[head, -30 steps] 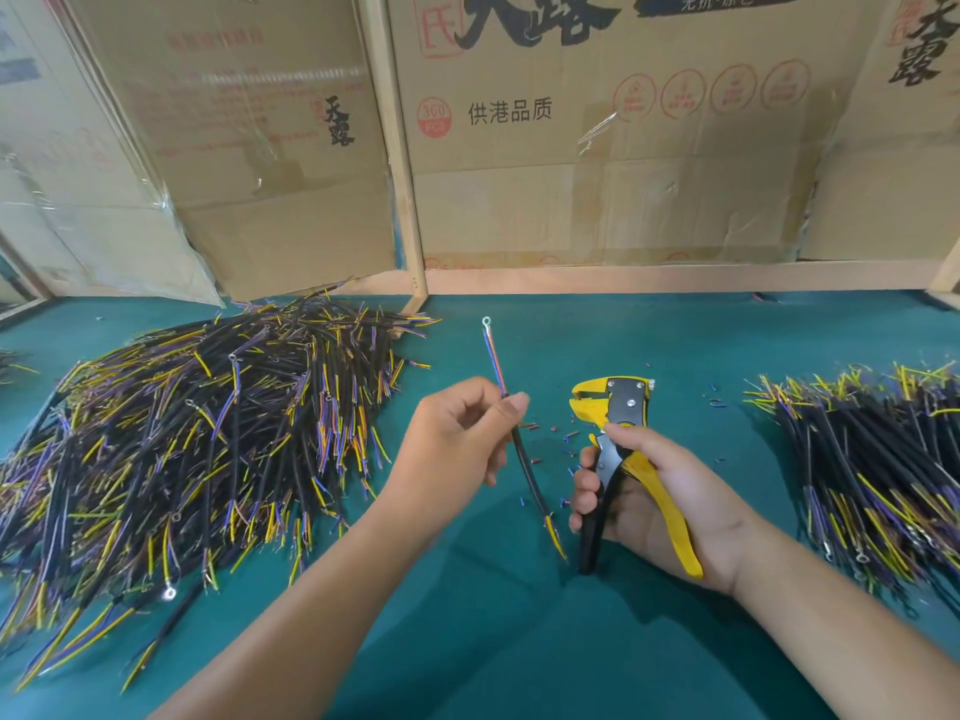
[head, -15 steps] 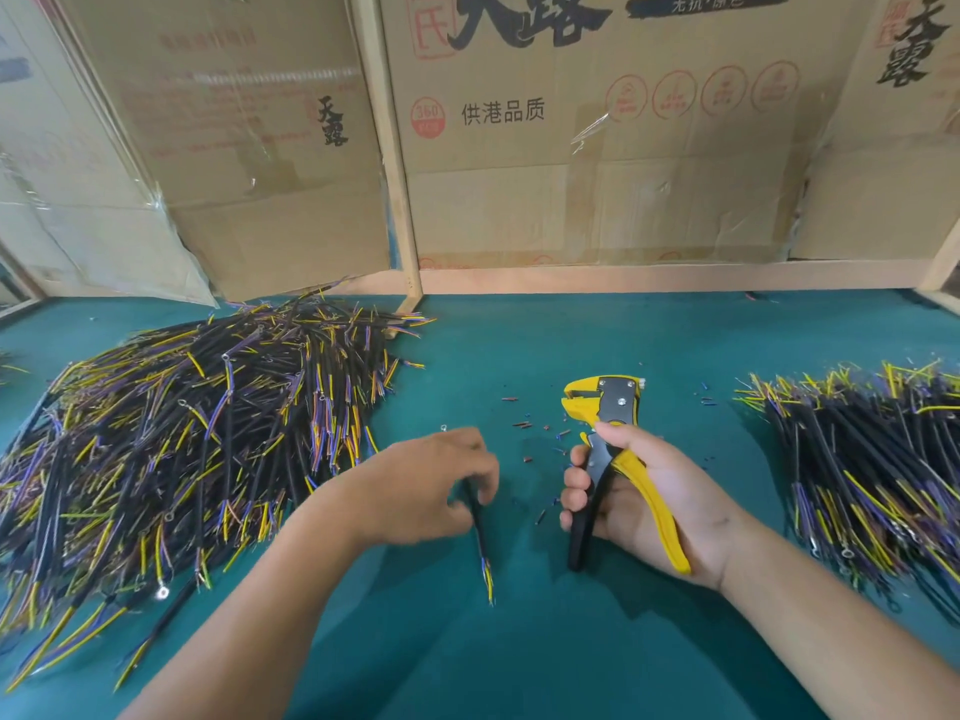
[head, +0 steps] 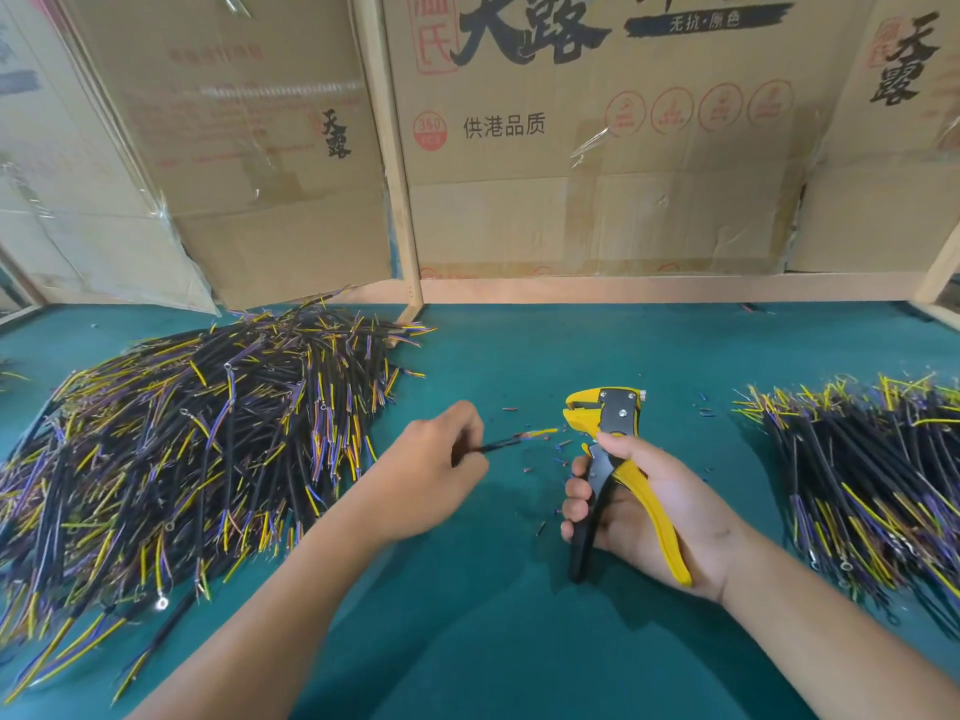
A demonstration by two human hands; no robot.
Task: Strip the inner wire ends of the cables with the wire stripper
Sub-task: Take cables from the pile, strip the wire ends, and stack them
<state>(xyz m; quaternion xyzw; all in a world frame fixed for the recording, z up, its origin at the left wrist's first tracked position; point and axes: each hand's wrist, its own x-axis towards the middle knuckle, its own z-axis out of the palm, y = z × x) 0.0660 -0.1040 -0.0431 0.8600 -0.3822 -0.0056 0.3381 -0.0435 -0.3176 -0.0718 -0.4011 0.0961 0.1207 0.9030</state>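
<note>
My left hand [head: 434, 472] pinches a black cable [head: 501, 444] near its end. The cable's yellow and coloured inner wire ends point right, toward the jaws of the wire stripper [head: 605, 423], a short gap away. My right hand [head: 654, 506] grips the yellow and black handles of the stripper, holding it upright with its head pointing away from me. The rest of the cable is hidden under my left hand.
A large pile of black cables [head: 182, 444] with yellow and purple wire ends lies at the left. A smaller pile [head: 872, 470] lies at the right. Small bits of insulation [head: 543, 527] dot the green table [head: 467, 641]. Cardboard sheets [head: 597, 148] wall the back.
My left hand turned the cable from pointing toward me to pointing right, its wire ends now close to the stripper's jaws. My right hand and the stripper stayed about where they were.
</note>
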